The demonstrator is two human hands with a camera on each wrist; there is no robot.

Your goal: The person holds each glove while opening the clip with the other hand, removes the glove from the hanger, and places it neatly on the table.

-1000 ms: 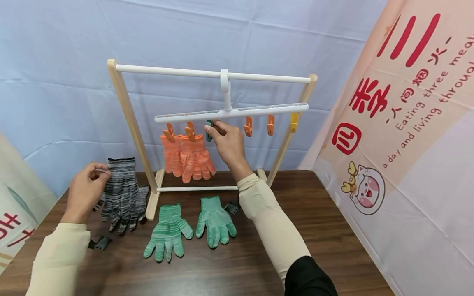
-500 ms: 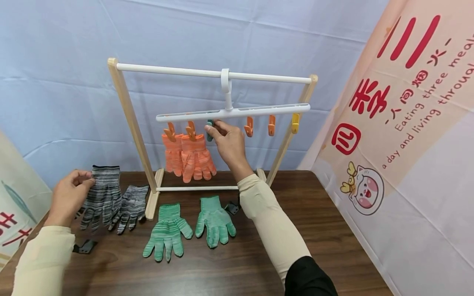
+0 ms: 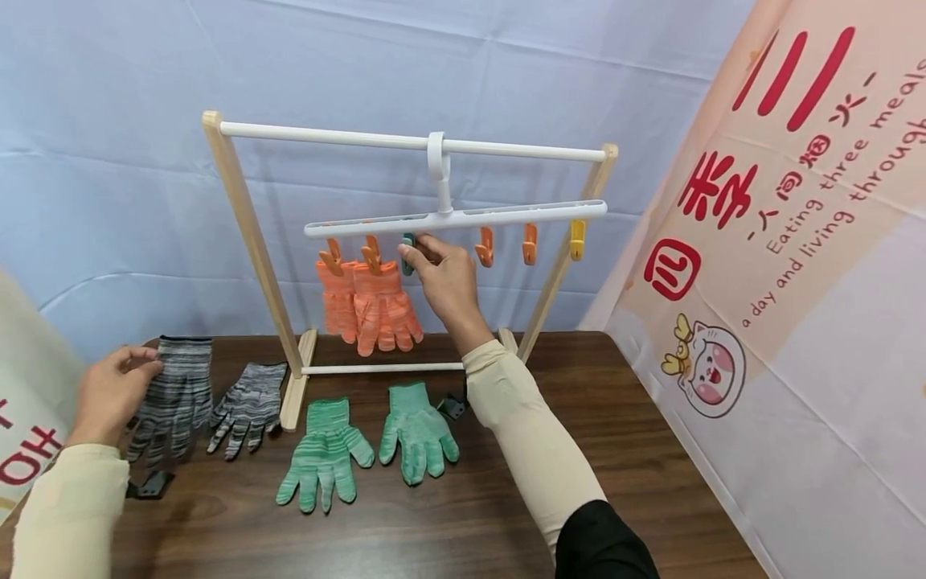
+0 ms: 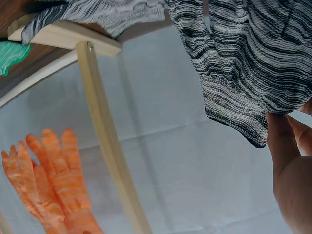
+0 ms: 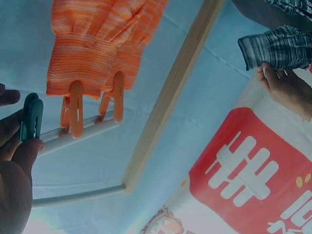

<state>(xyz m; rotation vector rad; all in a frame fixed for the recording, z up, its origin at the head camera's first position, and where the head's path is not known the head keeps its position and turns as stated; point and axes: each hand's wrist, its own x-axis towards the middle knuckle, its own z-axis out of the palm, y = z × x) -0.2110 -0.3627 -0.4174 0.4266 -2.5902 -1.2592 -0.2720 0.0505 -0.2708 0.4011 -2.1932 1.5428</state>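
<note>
Over the table's left end my left hand [image 3: 116, 390] pinches a black-and-grey striped knit glove [image 3: 177, 394] by its cuff, the fingers of the glove pointing down. The left wrist view shows my thumb and fingers at that cuff [image 4: 234, 122]. Under the white hanger bar [image 3: 362, 229], my right hand [image 3: 447, 281] pinches a dark green clothespin [image 5: 31, 117] between thumb and fingers. To the left of that clothespin, two orange gloves [image 3: 383, 310] hang cuff-up from orange clothespins [image 3: 371, 256]. A second grey striped glove [image 3: 253, 402] lies by the rack's left foot.
The hanger hooks onto the top rod of a wood-and-white rack [image 3: 325, 138]. Two orange clothespins [image 3: 485, 247] and a yellow one [image 3: 577, 240] hang at right. Two green gloves [image 3: 325, 454] lie in front on the wooden table [image 3: 579, 450]. Cloth backdrops stand behind and at both sides.
My left hand has moved left and down with the striped glove, uncovering the second grey glove on the table. My right hand stays at the green clothespin.
</note>
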